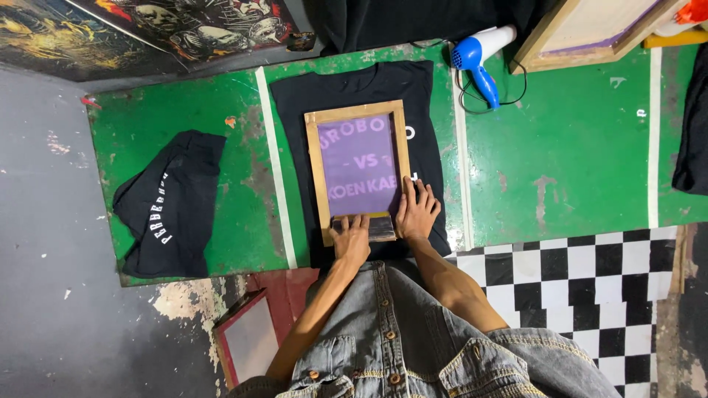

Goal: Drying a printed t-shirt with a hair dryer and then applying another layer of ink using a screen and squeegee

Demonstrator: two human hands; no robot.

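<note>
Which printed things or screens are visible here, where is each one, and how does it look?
Printing screen: on the black shirt, wooden frame, purple mesh, pale lettering.
Folded black shirt: table's left part, white lettering.
Second screen: top right, wooden frame, pale mesh.
Posters: top left, dark artwork.

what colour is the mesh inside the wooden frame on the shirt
Purple, with paler lettering showing through. The mesh shows best in the head view, inside the light wooden frame.

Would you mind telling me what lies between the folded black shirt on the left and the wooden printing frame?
In the head view, between the folded black shirt and the printing frame lie bare green tabletop, a white tape stripe and the spread shirt's edge.
</note>
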